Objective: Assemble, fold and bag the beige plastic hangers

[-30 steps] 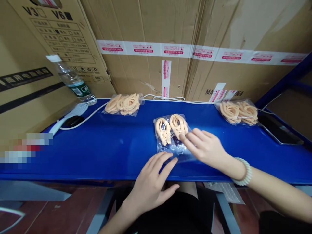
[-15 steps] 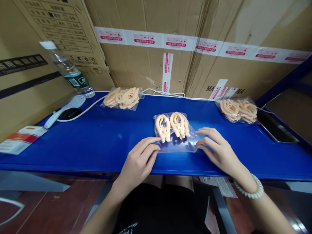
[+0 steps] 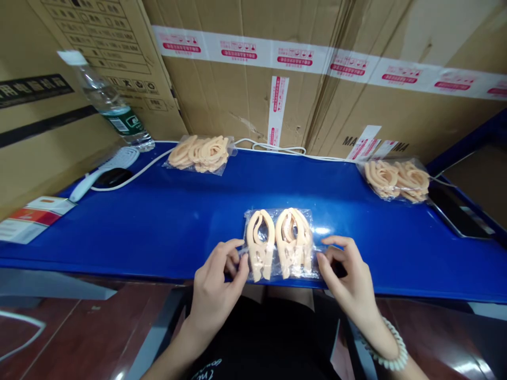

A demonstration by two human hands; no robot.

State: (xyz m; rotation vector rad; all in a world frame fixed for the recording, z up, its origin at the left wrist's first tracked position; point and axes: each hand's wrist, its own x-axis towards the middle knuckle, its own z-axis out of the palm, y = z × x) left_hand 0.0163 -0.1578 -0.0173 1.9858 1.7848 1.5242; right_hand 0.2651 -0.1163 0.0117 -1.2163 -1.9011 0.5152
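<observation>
A clear plastic bag (image 3: 279,245) with peach-coloured plastic clips inside lies at the near edge of the blue table (image 3: 170,221). My left hand (image 3: 217,285) pinches the bag's left side, fingers closed on it. My right hand (image 3: 348,277) pinches its right side, with a bead bracelet on that wrist. Both hands sit at the table's front edge, one on each side of the bag.
Two more bags of the same clips lie at the back left (image 3: 202,153) and back right (image 3: 398,179). A water bottle (image 3: 109,105), a white handheld device (image 3: 105,171) with its cable, a booklet (image 3: 29,219) and a dark tablet (image 3: 455,211) stand about. Cardboard boxes (image 3: 277,74) wall the back.
The bag has been drawn from mid-table toward me to the front edge. My hands went from lying flat on it to pinching its two sides.
</observation>
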